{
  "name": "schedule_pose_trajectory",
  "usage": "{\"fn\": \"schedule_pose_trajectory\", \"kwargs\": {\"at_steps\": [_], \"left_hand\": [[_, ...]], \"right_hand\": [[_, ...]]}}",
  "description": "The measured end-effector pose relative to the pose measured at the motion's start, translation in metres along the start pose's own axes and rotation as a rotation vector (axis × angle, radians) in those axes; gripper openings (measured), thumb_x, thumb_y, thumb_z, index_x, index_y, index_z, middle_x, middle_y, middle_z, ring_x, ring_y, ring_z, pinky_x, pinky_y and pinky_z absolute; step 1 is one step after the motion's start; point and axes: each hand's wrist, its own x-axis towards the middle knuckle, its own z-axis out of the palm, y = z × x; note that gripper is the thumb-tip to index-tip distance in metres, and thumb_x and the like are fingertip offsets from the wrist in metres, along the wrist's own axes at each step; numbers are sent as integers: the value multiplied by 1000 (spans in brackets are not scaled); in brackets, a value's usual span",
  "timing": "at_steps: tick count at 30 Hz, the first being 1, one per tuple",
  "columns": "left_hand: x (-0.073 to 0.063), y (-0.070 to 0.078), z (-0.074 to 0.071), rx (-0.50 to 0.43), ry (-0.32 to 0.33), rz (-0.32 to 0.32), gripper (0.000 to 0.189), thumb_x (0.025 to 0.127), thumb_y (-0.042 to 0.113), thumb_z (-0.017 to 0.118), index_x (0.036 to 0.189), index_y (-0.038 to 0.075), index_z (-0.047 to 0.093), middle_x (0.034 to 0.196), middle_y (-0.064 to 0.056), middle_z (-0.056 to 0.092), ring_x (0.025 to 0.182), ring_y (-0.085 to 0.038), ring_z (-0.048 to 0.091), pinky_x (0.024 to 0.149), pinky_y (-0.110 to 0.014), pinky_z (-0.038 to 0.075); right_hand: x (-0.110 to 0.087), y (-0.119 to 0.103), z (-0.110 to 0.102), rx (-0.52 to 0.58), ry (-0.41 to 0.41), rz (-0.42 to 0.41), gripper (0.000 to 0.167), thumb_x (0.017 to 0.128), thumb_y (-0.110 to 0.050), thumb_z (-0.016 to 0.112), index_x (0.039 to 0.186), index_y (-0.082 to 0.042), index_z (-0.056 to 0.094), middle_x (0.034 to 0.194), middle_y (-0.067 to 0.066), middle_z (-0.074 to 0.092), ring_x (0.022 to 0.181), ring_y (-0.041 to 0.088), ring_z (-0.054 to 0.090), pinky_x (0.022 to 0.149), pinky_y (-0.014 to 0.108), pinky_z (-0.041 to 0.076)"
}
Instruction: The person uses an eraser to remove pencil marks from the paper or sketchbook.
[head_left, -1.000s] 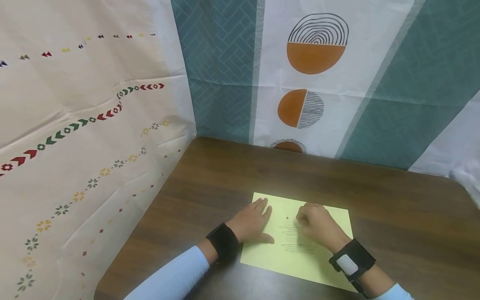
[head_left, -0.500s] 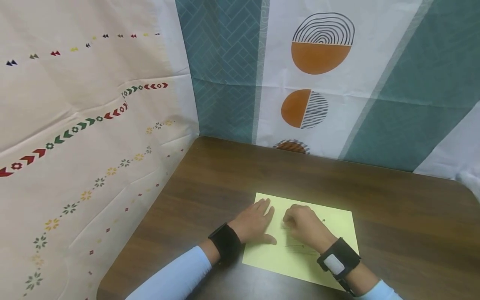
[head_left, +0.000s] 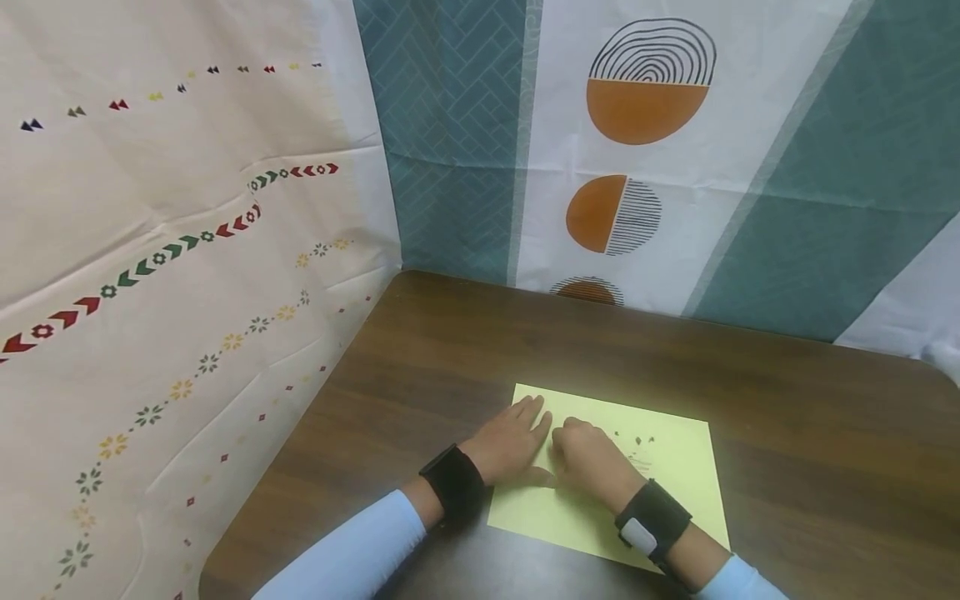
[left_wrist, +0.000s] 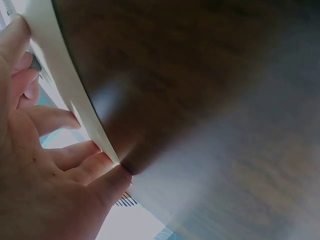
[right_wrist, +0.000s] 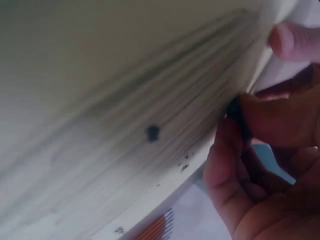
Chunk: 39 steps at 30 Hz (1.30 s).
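A sheet of pale yellow paper [head_left: 678,500] lies on the wooden table, faint dark lines [head_left: 640,463] drawn across its middle. With fingers spread, my left hand [head_left: 506,446] rests on the paper's left side; the left wrist view shows the fingertips at its edge. My right hand [head_left: 592,458] pinches a small dark lump [right_wrist: 236,110] between thumb and curled fingers, against the sheet. What kind of thing the lump is, I cannot tell. Small dark specks [head_left: 638,440] lie to the right of that hand. The right hand and wrist hide part of the drawn lines.
The brown table [head_left: 450,333] extends around the sheet on every side. A patterned cream cloth [head_left: 187,275] hangs along its left edge, and a teal and white curtain [head_left: 465,208] with orange shapes hangs behind it. Both wrists wear black bands [head_left: 453,483].
My right hand has moved left across the paper, closer to the left hand. More dark specks show to its right. The left hand stays in place, while the head view has shifted slightly.
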Motion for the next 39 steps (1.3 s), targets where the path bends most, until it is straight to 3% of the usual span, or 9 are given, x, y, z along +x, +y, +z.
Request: {"fn": "schedule_pose_trajectory", "kwargs": {"at_steps": [3, 6, 11, 17, 26, 39], "left_hand": [[0, 0, 0, -2, -9, -1, 92, 91, 68, 59, 151, 0, 43, 158, -24, 32, 147, -35, 30, 119, -37, 24], [1, 0, 0, -10, -15, -4, 92, 91, 68, 59, 152, 1, 43, 158, -24, 32, 147, -34, 29, 120, -37, 24], [2, -1, 0, -50, -26, -28, 91, 90, 67, 60, 152, 1, 43, 159, -22, 32, 149, -33, 28, 120, -36, 22], [1, -1, -1, -59, -35, -51, 92, 89, 67, 62, 152, 2, 43, 160, -21, 31, 149, -32, 27, 120, -35, 21], [1, 1, -2, -76, -58, -61, 93, 90, 67, 62, 153, 2, 42, 160, -21, 30, 150, -32, 25, 120, -36, 21], [3, 4, -1, -88, -37, -57, 92, 89, 66, 63, 151, 1, 44, 160, -21, 31, 148, -33, 28, 119, -37, 26]], "right_hand": [[0, -2, 4, -59, 9, 13, 30, 66, -9, 89, 69, -9, 59, 67, -2, 43, 59, 13, 39, 52, 28, 37], [-4, 3, 2, -101, -4, 34, 23, 70, -4, 82, 71, -7, 60, 66, -1, 45, 59, 13, 40, 52, 29, 39], [-28, 34, -15, -121, -19, 135, 16, 72, 7, 64, 71, -8, 58, 67, 2, 46, 60, 16, 41, 52, 31, 39], [-61, 70, -35, -73, 62, 243, 36, 80, 13, 56, 60, -12, 40, 63, 1, 34, 58, 14, 32, 50, 26, 27], [-69, 79, -34, -59, 114, 210, 38, 73, 16, 56, 59, -15, 39, 63, -2, 34, 59, 13, 31, 50, 25, 26], [-73, 82, -37, -67, 138, 190, 37, 75, 14, 58, 60, -16, 41, 63, -2, 35, 60, 13, 34, 51, 26, 28]]}}
